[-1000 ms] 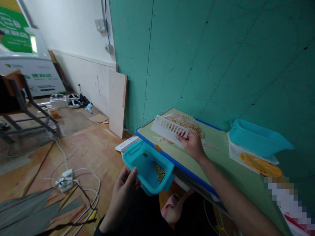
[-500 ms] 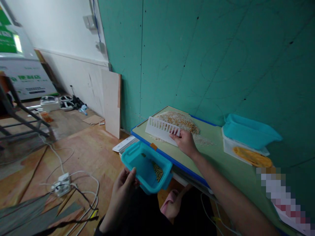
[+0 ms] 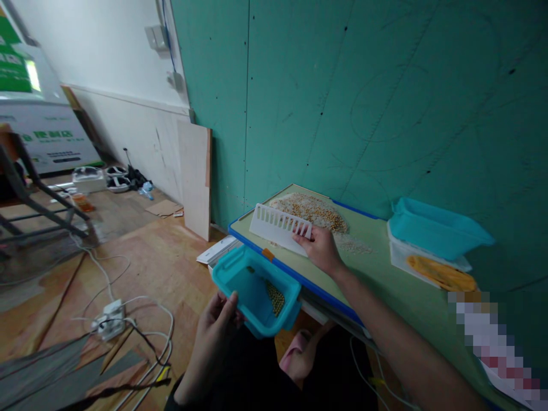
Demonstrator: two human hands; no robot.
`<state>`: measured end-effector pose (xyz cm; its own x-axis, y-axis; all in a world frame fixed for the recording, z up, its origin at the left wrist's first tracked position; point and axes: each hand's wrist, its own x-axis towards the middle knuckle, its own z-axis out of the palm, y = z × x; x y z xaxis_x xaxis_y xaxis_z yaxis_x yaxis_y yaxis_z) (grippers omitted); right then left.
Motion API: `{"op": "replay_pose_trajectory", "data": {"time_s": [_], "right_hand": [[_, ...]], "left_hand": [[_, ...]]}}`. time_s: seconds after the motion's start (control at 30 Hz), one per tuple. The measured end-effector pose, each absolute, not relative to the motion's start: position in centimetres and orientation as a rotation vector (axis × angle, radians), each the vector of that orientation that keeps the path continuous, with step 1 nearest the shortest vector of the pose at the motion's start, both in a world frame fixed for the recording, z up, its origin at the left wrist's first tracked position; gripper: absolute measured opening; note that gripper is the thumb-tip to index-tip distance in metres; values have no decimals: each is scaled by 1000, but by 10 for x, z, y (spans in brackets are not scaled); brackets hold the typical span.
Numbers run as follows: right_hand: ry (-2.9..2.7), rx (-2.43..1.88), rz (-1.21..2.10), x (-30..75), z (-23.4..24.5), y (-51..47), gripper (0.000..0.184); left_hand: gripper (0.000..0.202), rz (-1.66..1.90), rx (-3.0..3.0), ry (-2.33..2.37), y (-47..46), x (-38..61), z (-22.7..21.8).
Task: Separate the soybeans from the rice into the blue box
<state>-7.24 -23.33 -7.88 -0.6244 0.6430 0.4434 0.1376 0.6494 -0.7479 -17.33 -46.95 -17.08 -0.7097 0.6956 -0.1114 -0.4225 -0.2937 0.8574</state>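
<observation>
My left hand (image 3: 217,323) grips the near rim of a teal plastic bin (image 3: 250,279) held just below the table's blue front edge (image 3: 299,279). A small heap of yellow beans (image 3: 274,298) lies inside the bin. My right hand (image 3: 320,249) is closed on one end of a white slotted plastic panel (image 3: 278,227), which stands tilted on the green tabletop. Behind the panel lies a spread pile of beans and pale grains (image 3: 314,209).
At the table's right stands another teal bin (image 3: 434,229) on a white tray (image 3: 400,260), with a yellow plate (image 3: 440,274) beside it. A green wall rises behind. On the wooden floor lie a power strip (image 3: 110,318) and cables; a board (image 3: 194,181) leans on the wall.
The white panel and my right hand have slid slightly left toward the table's front edge. My left hand keeps the teal bin steady below the edge.
</observation>
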Motion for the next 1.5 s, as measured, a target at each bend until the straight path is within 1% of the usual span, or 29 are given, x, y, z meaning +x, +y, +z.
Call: {"op": "replay_pose_trajectory", "data": {"time_s": [0.2, 0.9, 1.1, 1.5], "right_hand": [[-2140, -587, 915, -73, -77, -235, 14], [-2164, -552, 949, -75, -80, -241, 18], [-2146, -549, 972, -74, -78, -244, 17], [-2137, -570, 1026, -70, -77, -251, 18]], "left_hand": [[29, 2045, 340, 1270, -468, -173, -168], [26, 2032, 367, 1260, -468, -174, -174], [27, 2050, 358, 1266, -468, -175, -176], [23, 2070, 400, 1272, -468, -171, -180]]}}
